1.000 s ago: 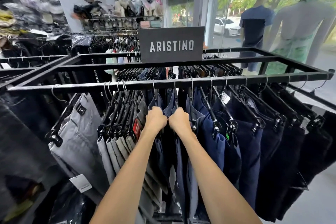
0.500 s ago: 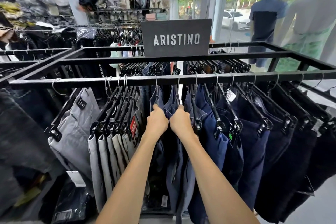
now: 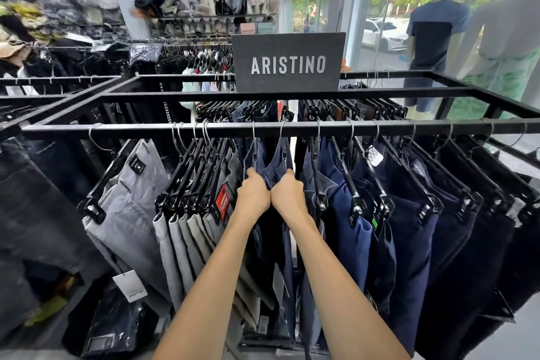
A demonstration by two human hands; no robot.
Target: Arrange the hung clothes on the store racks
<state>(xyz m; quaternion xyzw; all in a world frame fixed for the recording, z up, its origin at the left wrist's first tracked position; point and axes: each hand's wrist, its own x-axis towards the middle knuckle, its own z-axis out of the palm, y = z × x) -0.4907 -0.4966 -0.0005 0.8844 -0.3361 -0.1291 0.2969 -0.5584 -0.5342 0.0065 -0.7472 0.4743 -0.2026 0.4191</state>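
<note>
While only the head view is available, it covers both hands well. Left hand point(image 3: 253, 195) is curled and gripping the top edge of a navy pair of trousers point(image 3: 254, 159) hung on the front rail point(image 3: 146, 128). Right hand point(image 3: 287, 193) is curled the same way on the neighbouring navy pair point(image 3: 280, 159). Knuckles of the two hands touch each other, both arms stretched forward from the bottom of the frame.

Both gripped pairs hang mid-rail from metal hooks, side by side. Left of them: a tight bunch of grey trousers point(image 3: 187, 231) on black clip hangers, one with a red tag point(image 3: 222, 204). Further left, a single light grey pair point(image 3: 128, 199) hangs tilted, apart from the bunch, white price tag point(image 3: 130, 285) dangling below it. Right of the hands: blue trousers point(image 3: 344, 213), then darker navy ones point(image 3: 409, 228), spaced out along the rail, one carrying a green sticker point(image 3: 375, 222).

ARISTINO sign point(image 3: 287, 63) stands on the rack's middle bar. Behind it a second row of hangers, contents too dark to tell. Two mannequins point(image 3: 435, 29) stand at the glass front, top right.
</note>
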